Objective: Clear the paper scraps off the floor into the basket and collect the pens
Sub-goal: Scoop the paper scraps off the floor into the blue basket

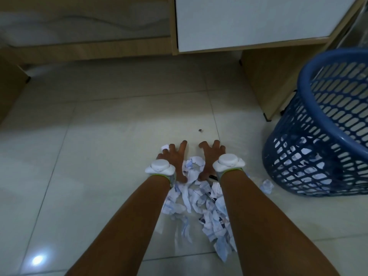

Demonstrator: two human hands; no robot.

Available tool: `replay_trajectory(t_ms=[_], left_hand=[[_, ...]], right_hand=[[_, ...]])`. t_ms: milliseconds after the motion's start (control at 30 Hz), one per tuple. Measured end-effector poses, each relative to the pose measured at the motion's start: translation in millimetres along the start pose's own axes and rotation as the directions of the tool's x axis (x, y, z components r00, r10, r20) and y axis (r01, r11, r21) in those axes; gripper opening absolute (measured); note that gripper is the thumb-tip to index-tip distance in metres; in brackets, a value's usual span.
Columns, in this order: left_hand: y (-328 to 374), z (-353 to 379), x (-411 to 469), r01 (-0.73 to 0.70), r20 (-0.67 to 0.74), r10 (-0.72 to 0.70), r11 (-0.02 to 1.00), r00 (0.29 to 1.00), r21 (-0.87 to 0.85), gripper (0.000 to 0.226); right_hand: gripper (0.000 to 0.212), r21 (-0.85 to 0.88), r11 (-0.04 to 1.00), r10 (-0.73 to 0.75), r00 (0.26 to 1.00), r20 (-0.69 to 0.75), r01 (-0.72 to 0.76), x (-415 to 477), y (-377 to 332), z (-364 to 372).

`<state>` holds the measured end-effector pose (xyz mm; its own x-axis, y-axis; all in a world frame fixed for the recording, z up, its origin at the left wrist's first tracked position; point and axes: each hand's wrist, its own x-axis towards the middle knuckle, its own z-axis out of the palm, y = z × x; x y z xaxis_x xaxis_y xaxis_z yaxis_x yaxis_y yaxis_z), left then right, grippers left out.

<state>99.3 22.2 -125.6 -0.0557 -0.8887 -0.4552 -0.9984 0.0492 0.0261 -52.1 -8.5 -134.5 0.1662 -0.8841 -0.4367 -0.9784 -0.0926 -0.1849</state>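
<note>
Both hands, left hand (175,156) and right hand (212,154), press fingers-spread on a paper scrap pile (201,196) on the floor (99,126). A blue basket (318,136) holding scraps stands near the right edge.

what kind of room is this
Probably a home or office room, seen from the floor: pale glossy floor tiles, wooden furniture with a white panel, and a blue plastic basket already holding paper scraps.

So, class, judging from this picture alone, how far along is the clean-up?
Done: some scraps already lie inside the blue basket. In hand: the left hand and right hand are spread on the floor, raking the paper pile. Left: that pile, one stray scrap by the basket, and the pens.
</note>
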Motion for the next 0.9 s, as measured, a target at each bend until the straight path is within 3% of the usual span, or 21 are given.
replay_trajectory(t_ms=[133,200,300,400,500,567,633,733,900], left_hand=[[-2,-6,2,-0.028,-0.085,0.013,0.983,0.996,-0.179,0.096],[-2,-7,2,-0.060,-0.107,0.037,0.972,0.994,-0.229,0.088],[-4,-8,0,-0.121,-0.196,0.092,0.983,0.976,-0.141,0.092],[-8,-4,-5,-0.109,-0.250,0.074,0.986,0.965,-0.129,0.104],[-15,-1,-11,0.024,-0.054,-0.033,0.988,0.998,-0.153,0.127],[-21,3,-15,0.051,0.091,-0.040,0.991,0.995,-0.122,0.139],[-33,6,-19,0.046,0.136,-0.037,0.997,0.990,-0.065,0.144],[-48,6,-22,0.062,0.160,-0.057,0.998,0.985,-0.028,0.148],[-51,7,-26,0.049,0.201,-0.020,0.988,0.979,-0.143,0.142]], right_hand=[[0.075,0.092,0.995,-0.041,0.996,0.081,0.033,-1,-7,-5],[0.063,0.157,0.983,-0.107,0.993,0.051,0.097,0,-10,-4],[0.042,0.311,0.940,-0.133,0.990,-0.055,0.143,-2,-12,-9],[0.041,0.291,0.944,-0.114,0.983,-0.145,0.152,-1,-10,-13],[0.075,0.253,0.964,-0.067,0.996,-0.060,0.080,-2,-11,-11],[0.108,0.216,0.975,-0.057,0.998,-0.006,0.057,-5,-12,-4],[0.125,0.157,0.985,-0.081,0.996,0.024,0.076,-7,-15,4],[0.129,0.106,0.991,-0.093,0.990,0.104,0.082,-4,-18,5],[0.118,0.049,0.994,-0.103,0.987,0.122,0.098,0,-37,0]])
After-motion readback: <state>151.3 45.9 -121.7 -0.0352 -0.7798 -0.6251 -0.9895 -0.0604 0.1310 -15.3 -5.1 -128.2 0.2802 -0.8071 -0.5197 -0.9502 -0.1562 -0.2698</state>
